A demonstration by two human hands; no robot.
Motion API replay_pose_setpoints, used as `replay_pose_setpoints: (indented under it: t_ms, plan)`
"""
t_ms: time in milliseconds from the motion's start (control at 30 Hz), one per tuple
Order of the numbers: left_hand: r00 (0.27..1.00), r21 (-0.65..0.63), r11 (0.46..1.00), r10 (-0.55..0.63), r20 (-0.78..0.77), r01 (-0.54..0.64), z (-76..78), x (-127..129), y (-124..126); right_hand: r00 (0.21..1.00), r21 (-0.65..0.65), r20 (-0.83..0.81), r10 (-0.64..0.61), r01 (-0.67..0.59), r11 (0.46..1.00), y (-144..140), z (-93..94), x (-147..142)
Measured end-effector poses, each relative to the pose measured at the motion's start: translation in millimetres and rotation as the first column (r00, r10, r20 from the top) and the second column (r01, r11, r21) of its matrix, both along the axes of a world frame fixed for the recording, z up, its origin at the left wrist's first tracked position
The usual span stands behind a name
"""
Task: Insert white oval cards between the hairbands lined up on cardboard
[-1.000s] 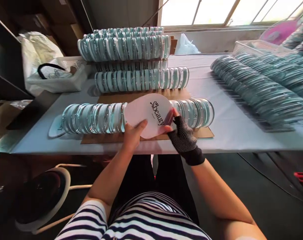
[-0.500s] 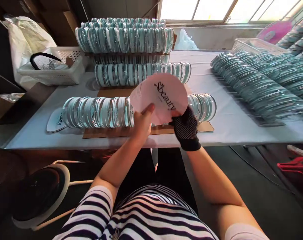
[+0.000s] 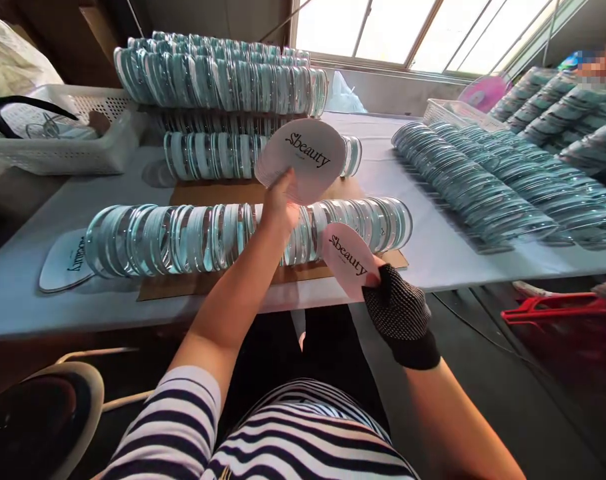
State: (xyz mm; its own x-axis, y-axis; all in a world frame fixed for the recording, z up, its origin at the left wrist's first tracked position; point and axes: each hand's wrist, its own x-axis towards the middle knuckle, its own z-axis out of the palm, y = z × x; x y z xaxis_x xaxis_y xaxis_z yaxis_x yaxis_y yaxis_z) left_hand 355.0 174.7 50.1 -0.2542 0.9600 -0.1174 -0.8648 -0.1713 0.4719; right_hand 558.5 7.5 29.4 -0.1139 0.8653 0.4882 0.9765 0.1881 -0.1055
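Pale pink card is what you have in both hands: your left hand [image 3: 279, 207] pinches a stack of round cards [image 3: 307, 160] printed "Sbeauty" by its lower edge, thumb in front and fingers behind, and lifts it above the near row of clear discs [image 3: 193, 237], so that the stack stands almost upright in front of the second row of discs [image 3: 207, 155]. Your right hand [image 3: 400, 313], in a dark knitted fingerless glove, pinches a single card [image 3: 350, 259] of the same kind by its lower right corner; that card tilts to the left and sits lower and nearer to you, just in front of the right end of the near row, apart from the stack. The near row lies on its side on a brown cardboard sheet [image 3: 193, 283], which rests on the table [image 3: 433, 253] with its pale cloth. One more printed card [image 3: 67, 261] lies flat on the cloth at the left end of that row. Behind the second row, more discs are piled in a tall stack [image 3: 217, 77]. To the right, long overlapping rows of discs [image 3: 473, 183] run across the table. A white perforated basket [image 3: 67, 143] stands at the far left.
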Motion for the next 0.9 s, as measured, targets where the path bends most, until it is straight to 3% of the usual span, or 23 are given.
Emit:
replay_pose_setpoints:
  t_ms: [167, 300, 467, 600, 767, 900]
  plan:
    - [1.0, -0.016, 1.0, -0.004, -0.031, 0.004, 0.2, 2, -5, 0.991, -0.229, -0.05, 0.122, -0.13, 0.965, 76, 9.0, -33]
    - [0.999, -0.018, 1.0, 0.02, -0.025, -0.02, 2.0, 2, -3, 0.962, -0.292, -0.108, 0.25, -0.271, 0.917, 115, 14.6, -32]
    - [0.999, -0.006, 1.0, 0.013, -0.037, -0.014, -0.6, 1, -2, 0.952, -0.183, -0.236, 0.197, -0.243, 0.953, 101, 17.4, -11]
    - [0.999, 0.003, 1.0, 0.017, -0.047, -0.017, -3.3, 1, -3, 0.919, -0.237, -0.335, 0.205, -0.293, 0.926, 99, 18.7, -11]
    - [0.997, 0.008, 1.0, 0.027, -0.069, -0.027, -2.8, 1, -7, 0.955, -0.267, -0.201, 0.217, -0.266, 0.926, 106, 22.9, -18]
    - [0.996, 0.009, 1.0, 0.018, -0.085, -0.017, -2.5, -1, -7, 0.976, -0.243, -0.123, 0.179, -0.205, 0.948, 105, 8.0, -30]
